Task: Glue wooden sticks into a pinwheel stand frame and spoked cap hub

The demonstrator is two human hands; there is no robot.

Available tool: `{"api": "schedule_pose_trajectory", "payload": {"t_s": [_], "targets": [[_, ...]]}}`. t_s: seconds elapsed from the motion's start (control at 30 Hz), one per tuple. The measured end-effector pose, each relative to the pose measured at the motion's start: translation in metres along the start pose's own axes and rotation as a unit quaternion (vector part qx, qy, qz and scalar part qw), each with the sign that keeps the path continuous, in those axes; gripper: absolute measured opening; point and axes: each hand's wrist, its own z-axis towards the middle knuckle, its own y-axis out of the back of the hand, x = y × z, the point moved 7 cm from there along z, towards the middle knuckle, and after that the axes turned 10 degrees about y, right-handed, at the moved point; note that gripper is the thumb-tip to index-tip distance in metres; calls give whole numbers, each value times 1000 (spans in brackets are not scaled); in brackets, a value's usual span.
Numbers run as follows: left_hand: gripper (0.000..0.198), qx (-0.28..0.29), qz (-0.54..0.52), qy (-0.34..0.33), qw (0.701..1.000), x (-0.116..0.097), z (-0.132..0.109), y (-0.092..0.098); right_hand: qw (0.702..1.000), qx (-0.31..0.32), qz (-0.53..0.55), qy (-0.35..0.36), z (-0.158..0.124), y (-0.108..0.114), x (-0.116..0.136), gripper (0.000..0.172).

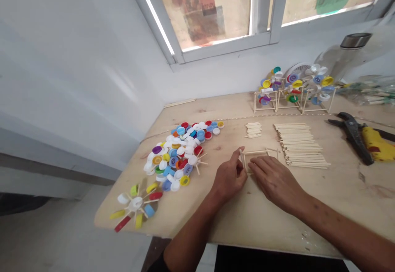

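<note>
A small frame of thin wooden sticks [257,152] lies on the table between my two hands. My left hand [228,178] is closed on its left end, with thumb and forefinger around the upright stick there. My right hand [274,181] rests over the near side, its fingers bent together against the frame and hiding part of it. I cannot make out what the right fingertips grip. Beyond the frame lies a bundle of short sticks [253,130]. To its right is a larger stack of long sticks [300,146].
Colourful bottle caps [174,152] are heaped left of my hands, beside a stick-spoked cap [193,160]. A cap wheel [135,204] lies near the left edge. Cap pinwheels on stick stands [293,95] line the back. A black-jawed tool [353,136] and a yellow object [378,143] lie right.
</note>
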Motion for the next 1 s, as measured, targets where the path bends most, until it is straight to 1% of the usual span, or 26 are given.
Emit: {"api": "schedule_pose_trajectory", "payload": {"t_s": [0.17, 0.33, 0.47, 1.0], "targets": [[64, 1, 6, 3, 1000, -1, 0, 0, 997, 70, -44, 3, 8, -13, 0, 13], [64, -2, 7, 4, 1000, 0, 0, 0, 989, 123, -76, -40, 17, -23, -5, 9], [63, -5, 6, 4, 1000, 1, 1, 0, 986, 128, -86, -65, 20, -27, -6, 9], [63, 0, 1, 4, 1000, 1, 2, -1, 981, 145, -98, -82, 19, -33, -11, 14]]}}
